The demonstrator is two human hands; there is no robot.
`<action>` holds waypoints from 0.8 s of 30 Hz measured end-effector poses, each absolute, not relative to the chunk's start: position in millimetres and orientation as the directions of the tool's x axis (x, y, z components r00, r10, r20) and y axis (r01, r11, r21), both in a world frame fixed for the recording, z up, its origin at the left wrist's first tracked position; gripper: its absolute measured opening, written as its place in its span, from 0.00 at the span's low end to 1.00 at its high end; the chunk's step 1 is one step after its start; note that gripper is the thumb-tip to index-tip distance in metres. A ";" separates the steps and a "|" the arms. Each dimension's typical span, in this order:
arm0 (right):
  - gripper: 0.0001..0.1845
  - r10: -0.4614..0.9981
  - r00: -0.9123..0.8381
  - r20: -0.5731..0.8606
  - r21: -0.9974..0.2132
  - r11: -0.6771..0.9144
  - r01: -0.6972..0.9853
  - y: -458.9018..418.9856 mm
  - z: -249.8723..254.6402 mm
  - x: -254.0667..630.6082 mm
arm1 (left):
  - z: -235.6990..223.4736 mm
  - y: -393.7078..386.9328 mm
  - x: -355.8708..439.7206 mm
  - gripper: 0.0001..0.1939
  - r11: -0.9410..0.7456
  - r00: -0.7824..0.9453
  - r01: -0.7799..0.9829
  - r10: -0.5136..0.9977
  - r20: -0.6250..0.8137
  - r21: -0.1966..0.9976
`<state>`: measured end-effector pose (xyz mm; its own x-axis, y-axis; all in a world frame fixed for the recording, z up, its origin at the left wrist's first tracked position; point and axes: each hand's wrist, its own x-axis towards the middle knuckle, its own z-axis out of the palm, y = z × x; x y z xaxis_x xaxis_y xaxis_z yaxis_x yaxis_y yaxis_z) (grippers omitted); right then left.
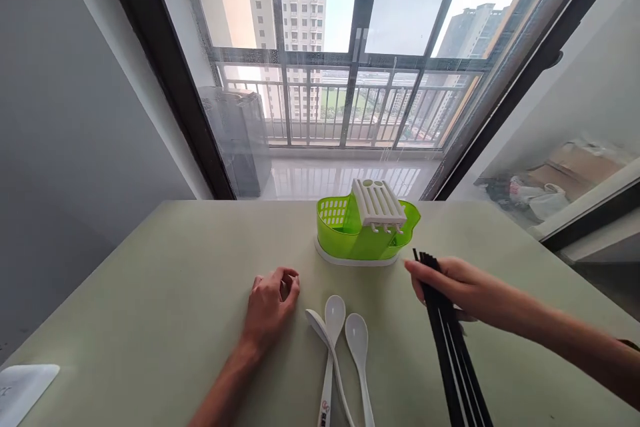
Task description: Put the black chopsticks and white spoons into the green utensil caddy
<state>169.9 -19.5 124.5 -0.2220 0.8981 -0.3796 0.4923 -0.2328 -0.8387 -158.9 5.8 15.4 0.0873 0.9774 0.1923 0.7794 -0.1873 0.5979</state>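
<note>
My right hand (453, 284) is closed around a bundle of black chopsticks (453, 354), gripping them near their upper ends. The bundle slants down to the bottom edge of the view. On the table, my left hand (273, 297) rests with its fingers curled in, and nothing shows in it. Just right of that hand lie three white spoons: a spoon with a printed handle (335, 314), a spoon crossing over it (316, 322) and a separate spoon (357, 337). Beyond both hands stands a green utensil holder (340, 240) with a white slotted top (380, 204) and small hooks.
The pale green table (200, 267) reaches to a glass sliding door at its far edge. A white object (27, 384) lies at the table's left front. Behind the glass, a covered box-like item (237, 140) stands at left, and bags (545, 200) lie at right.
</note>
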 end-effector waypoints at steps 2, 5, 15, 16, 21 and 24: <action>0.37 0.815 -0.275 -0.509 -0.787 -0.312 0.532 -19.0 87.4 167.6 | 15.8 6.0 -159.1 0.13 -0.189 0.087 0.782 0.977 0.196 0.594; 0.36 0.789 -0.256 -0.558 -0.713 -0.299 0.634 -8.7 48.0 167.9 | 16.8 5.6 -159.7 0.14 -0.187 0.080 0.786 0.976 0.202 0.589; 0.14 0.968 -0.154 -0.198 -0.388 0.067 0.919 -12.6 7.4 167.3 | 16.2 5.0 -161.7 0.15 -0.183 0.088 0.777 0.979 0.184 0.603; 0.13 0.969 -0.139 -0.203 -0.357 0.059 0.932 -15.5 5.8 167.2 | 17.0 4.8 -161.5 0.15 -0.177 0.087 0.775 0.981 0.176 0.606; 0.16 0.956 -0.085 -0.281 -0.314 -0.008 0.949 -35.0 10.9 174.4 | 21.4 3.8 -159.9 0.16 -0.159 0.079 0.774 0.985 0.157 0.612; 0.15 0.939 -0.057 -0.339 -0.265 -0.037 0.963 -51.9 19.1 181.6 | 21.8 4.0 -159.7 0.16 -0.161 0.079 0.775 0.984 0.159 0.611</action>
<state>181.6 -51.9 19.1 -0.0573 0.9389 -0.3393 0.9635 -0.0371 -0.2652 -159.7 4.0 21.8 0.0793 0.9841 0.1591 0.7748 -0.1613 0.6114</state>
